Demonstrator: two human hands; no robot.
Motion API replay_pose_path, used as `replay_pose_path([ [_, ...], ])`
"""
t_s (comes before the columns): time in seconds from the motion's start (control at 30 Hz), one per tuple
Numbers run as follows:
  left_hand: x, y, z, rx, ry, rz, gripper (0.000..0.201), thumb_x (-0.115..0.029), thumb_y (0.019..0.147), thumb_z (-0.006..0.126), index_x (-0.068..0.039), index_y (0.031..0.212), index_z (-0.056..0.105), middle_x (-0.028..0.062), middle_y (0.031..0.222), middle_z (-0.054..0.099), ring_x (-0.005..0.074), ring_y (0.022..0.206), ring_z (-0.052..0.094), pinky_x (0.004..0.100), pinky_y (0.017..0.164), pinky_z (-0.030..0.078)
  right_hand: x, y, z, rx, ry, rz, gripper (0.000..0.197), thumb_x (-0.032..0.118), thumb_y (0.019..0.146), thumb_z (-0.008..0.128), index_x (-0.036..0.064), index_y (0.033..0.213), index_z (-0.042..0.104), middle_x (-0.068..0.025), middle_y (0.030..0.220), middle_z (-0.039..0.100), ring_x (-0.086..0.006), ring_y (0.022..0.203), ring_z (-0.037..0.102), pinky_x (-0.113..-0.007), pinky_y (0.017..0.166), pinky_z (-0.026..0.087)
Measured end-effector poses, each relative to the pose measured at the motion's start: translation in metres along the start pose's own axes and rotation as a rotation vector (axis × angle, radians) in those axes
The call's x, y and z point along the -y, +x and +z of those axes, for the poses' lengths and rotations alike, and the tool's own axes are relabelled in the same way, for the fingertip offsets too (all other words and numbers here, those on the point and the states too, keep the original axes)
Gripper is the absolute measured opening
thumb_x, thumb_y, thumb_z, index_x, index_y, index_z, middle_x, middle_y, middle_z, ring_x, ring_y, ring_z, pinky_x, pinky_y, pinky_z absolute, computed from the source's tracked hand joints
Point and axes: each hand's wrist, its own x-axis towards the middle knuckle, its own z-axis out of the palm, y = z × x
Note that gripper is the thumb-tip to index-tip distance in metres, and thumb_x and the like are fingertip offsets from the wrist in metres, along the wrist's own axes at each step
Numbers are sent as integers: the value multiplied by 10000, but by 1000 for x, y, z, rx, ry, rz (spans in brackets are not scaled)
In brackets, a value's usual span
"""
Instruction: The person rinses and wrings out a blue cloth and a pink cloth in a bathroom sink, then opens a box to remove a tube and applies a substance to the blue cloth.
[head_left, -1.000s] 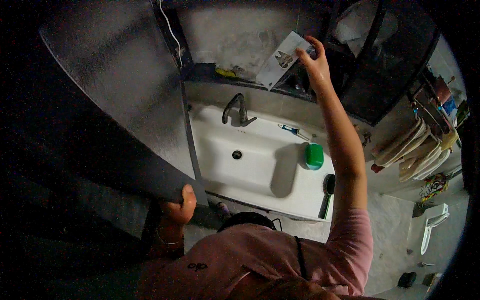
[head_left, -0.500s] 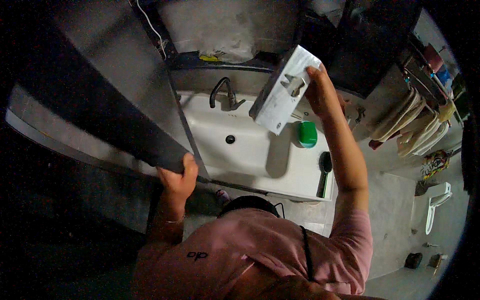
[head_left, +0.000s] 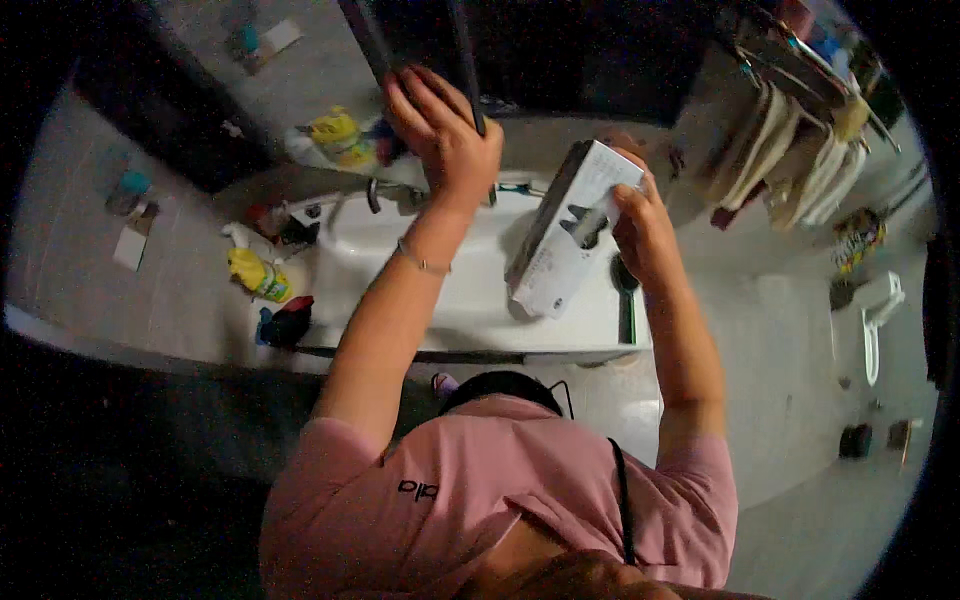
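Observation:
My left hand [head_left: 448, 140] is raised over the back of the sink, its fingers curled on the lower edge of a dark cabinet door [head_left: 468, 60]. In my right hand [head_left: 645, 215] is a long white-and-grey cardboard box [head_left: 565, 265] with a dark picture on its face. The box is tilted and held by its upper right edge, above the right side of the white sink [head_left: 470, 290]. Part of the black faucet [head_left: 374, 196] shows left of my left wrist; the rest is behind my arm.
A black-and-green hairbrush [head_left: 627, 300] lies on the sink's right ledge. Left of the basin are a yellow package [head_left: 258, 275] and a dark bundle [head_left: 287, 322]. Towels [head_left: 780, 160] hang at the right wall. A white fixture [head_left: 877, 320] is at far right.
The cabinet door has swung away toward the back, with my left hand moving forward and right along with it. The box has come slightly lower and nearer, hiding the green item beside it.

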Motion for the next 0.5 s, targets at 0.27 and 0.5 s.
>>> replay_pose_path([
  [0.27,-28,-21,95,59,-46,-35,1025,-229,708,681,102,1360,-37,311,1403,-35,461,1302,89,476,1071,163,-54,-25,-83,-136,-43,153,483,228,795,595,116,1236,433,-78,1072,508,-188,955,514,-329,769,456],
  [0.5,-50,-120,72,819,-1074,-455,978,-347,774,690,-64,1435,27,198,1477,73,294,1364,94,377,1076,201,-85,-33,-120,-201,1,177,515,252,791,625,110,1241,419,-80,1101,485,-198,980,515,-352,811,460],
])
